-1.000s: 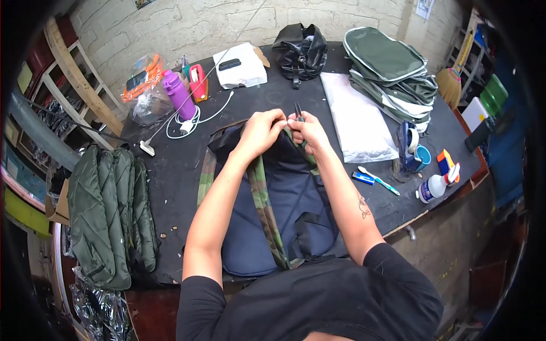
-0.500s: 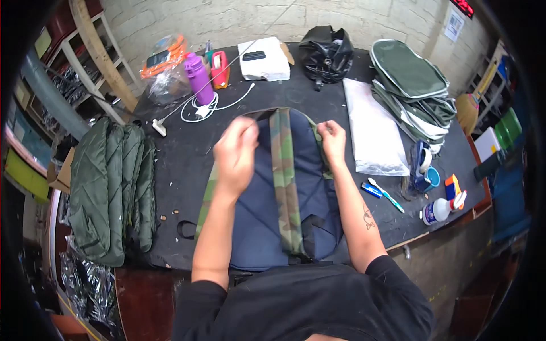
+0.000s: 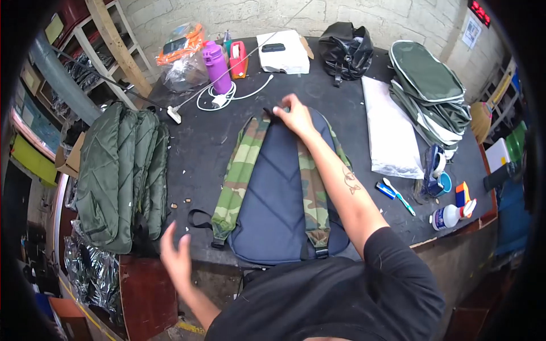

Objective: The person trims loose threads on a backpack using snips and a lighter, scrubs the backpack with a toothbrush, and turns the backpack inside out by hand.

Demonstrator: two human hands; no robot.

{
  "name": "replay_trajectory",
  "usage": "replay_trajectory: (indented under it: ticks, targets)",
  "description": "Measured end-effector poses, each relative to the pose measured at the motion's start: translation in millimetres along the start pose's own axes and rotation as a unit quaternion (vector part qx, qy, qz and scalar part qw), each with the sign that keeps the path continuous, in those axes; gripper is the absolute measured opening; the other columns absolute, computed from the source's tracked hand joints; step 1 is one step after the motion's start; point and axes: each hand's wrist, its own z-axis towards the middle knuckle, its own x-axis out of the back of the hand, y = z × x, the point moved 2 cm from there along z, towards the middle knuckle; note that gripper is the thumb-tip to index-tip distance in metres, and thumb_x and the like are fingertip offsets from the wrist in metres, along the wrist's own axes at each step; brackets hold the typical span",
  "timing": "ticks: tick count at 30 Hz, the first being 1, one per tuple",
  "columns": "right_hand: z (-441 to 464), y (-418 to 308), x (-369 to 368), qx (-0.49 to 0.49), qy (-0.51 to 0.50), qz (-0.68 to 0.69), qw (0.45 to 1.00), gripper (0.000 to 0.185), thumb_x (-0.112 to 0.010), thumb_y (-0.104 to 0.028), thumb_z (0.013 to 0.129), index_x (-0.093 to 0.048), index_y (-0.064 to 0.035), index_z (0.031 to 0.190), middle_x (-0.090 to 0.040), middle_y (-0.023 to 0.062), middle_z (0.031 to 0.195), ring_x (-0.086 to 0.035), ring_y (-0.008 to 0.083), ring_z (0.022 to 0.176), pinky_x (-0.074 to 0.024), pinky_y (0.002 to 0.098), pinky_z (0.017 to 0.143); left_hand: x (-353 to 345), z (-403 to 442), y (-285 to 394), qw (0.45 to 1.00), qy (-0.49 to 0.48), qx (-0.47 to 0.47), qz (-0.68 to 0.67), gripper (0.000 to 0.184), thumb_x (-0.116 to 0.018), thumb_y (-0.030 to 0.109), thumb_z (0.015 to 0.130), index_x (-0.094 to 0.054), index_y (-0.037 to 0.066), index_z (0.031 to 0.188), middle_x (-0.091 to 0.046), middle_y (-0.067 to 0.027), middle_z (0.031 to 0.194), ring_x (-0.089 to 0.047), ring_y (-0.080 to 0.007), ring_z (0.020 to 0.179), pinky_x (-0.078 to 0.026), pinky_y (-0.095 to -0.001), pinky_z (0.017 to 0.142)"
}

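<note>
A dark blue backpack [image 3: 273, 199] lies on the black table, its two camouflage straps [image 3: 242, 176] facing up. At its top edge, my right hand [image 3: 293, 115] has its thumb and fingers curled around a small black piece, perhaps the top loop; the fingertips partly hide it. My left hand [image 3: 176, 254] is in the air past the table's front edge, left of the backpack, fingers apart and holding nothing. A black strap loop [image 3: 199, 219] sticks out beside the left camouflage strap.
Green quilted pieces [image 3: 122, 176] hang over the table's left edge. A purple bottle [image 3: 217, 68], white cable, tape dispenser [image 3: 238, 59] and black bag [image 3: 346, 52] stand at the back. On the right are a white packet [image 3: 391, 131], green bags [image 3: 427, 74] and a spray bottle [image 3: 446, 217].
My left hand has left the backpack and moved down to the left. My right hand has shifted to the top middle. Both camouflage straps now lie spread apart. The view has shifted.
</note>
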Motion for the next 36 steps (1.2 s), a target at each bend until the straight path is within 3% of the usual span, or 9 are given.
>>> replay_trajectory:
  ticks: [4, 8, 10, 13, 19, 23, 29, 33, 36]
  targets:
    - [-12, 24, -8, -0.063, -0.130, 0.116, 0.983, 0.025, -0.069, -0.026, 0.079, -0.062, -0.0024, 0.086, -0.062, 0.0024, 0.073, -0.057, 0.0130, 0.068, -0.0453, 0.0275, 0.062, -77, 10, 65, 0.973, -0.141, -0.178, 0.034, 0.056, -0.069, 0.018, 0.078, -0.047, 0.002, 0.127, -0.060, -0.0196, 0.113, -0.058, -0.0332, 0.103, -0.046, -0.0369, 0.087]
    - [-48, 27, 33, -0.106, -0.157, 0.206, 0.960, 0.019, -0.070, -0.021, 0.079, -0.062, -0.0042, 0.083, -0.058, -0.0011, 0.063, -0.047, 0.0077, 0.054, -0.0368, 0.0251, 0.050, -86, 1, 97, 0.938, -0.338, -0.056, 0.056, 0.044, -0.067, 0.011, 0.078, -0.055, 0.002, 0.120, -0.065, -0.0172, 0.094, -0.065, -0.0250, 0.080, -0.048, -0.0340, 0.079]
    - [-72, 18, 50, -0.179, -0.197, 0.341, 0.902, 0.013, -0.069, -0.016, 0.080, -0.062, -0.0055, 0.081, -0.057, -0.0040, 0.064, -0.041, 0.0037, 0.049, -0.0294, 0.0214, 0.045, -93, -5, 118, 0.781, -0.555, -0.274, -0.091, 0.032, -0.069, 0.013, 0.078, -0.063, 0.005, 0.108, -0.063, -0.0136, 0.075, -0.060, -0.0255, 0.058, -0.048, -0.0361, 0.068]
    - [-95, 13, 54, -0.182, -0.197, 0.403, 0.875, 0.011, -0.069, -0.014, 0.081, -0.062, -0.0061, 0.080, -0.056, -0.0051, 0.065, -0.037, 0.0009, 0.048, -0.0240, 0.0194, 0.043, -89, 10, 173, 0.733, -0.564, -0.360, -0.119, 0.023, -0.069, 0.014, 0.077, -0.067, 0.006, 0.099, -0.063, -0.0107, 0.075, -0.060, -0.0263, 0.064, -0.048, -0.0354, 0.069]
    - [-111, -5, 64, -0.159, -0.177, 0.426, 0.873, 0.012, -0.070, -0.015, 0.081, -0.063, -0.0059, 0.082, -0.052, -0.0063, 0.063, -0.034, 0.0001, 0.046, -0.0222, 0.0186, 0.043, -182, 132, 214, 0.864, -0.164, -0.471, -0.065, 0.023, -0.064, 0.008, 0.074, -0.065, 0.004, 0.097, -0.062, -0.0114, 0.087, -0.059, -0.0300, 0.085, -0.047, -0.0361, 0.077]
    - [-107, -14, 73, -0.108, -0.200, 0.341, 0.912, 0.013, -0.069, -0.014, 0.080, -0.062, -0.0029, 0.083, -0.058, -0.0029, 0.065, -0.045, 0.0037, 0.051, -0.0345, 0.0195, 0.048, -255, 172, 190, 0.899, -0.227, -0.374, 0.009, 0.032, -0.068, 0.014, 0.073, -0.063, 0.006, 0.104, -0.062, -0.0086, 0.075, -0.061, -0.0267, 0.073, -0.049, -0.0339, 0.070]
    - [-69, -43, 101, 0.047, 0.069, 0.124, 0.989, 0.019, -0.067, -0.011, 0.079, -0.059, 0.0013, 0.091, -0.067, 0.0067, 0.090, -0.063, 0.0160, 0.088, -0.0473, 0.0277, 0.080, -268, 187, 187, 0.961, -0.223, -0.139, -0.081, 0.030, -0.070, 0.014, 0.074, -0.062, 0.006, 0.102, -0.059, -0.0033, 0.060, -0.059, -0.0156, 0.059, -0.046, -0.0285, 0.061]
    - [-36, -48, 85, 0.122, 0.024, 0.108, 0.986, 0.026, -0.067, -0.012, 0.077, -0.055, -0.0038, 0.099, -0.067, 0.0123, 0.092, -0.065, 0.0286, 0.090, -0.0477, 0.0369, 0.073, -250, 191, 195, 0.966, -0.208, -0.141, -0.054, 0.018, -0.068, 0.009, 0.076, -0.062, 0.005, 0.093, -0.060, -0.0026, 0.062, -0.058, -0.0105, 0.063, -0.044, -0.0241, 0.060]
    - [-29, -64, 82, 0.002, -0.062, -0.040, 0.997, 0.034, -0.069, -0.014, 0.075, -0.048, -0.0069, 0.101, -0.065, 0.0161, 0.094, -0.062, 0.0360, 0.092, -0.0467, 0.0414, 0.075, -251, 195, 189, 0.933, -0.314, -0.117, -0.128, 0.011, -0.065, 0.003, 0.077, -0.061, 0.003, 0.088, -0.060, -0.0043, 0.065, -0.058, -0.0097, 0.066, -0.045, -0.0235, 0.061]
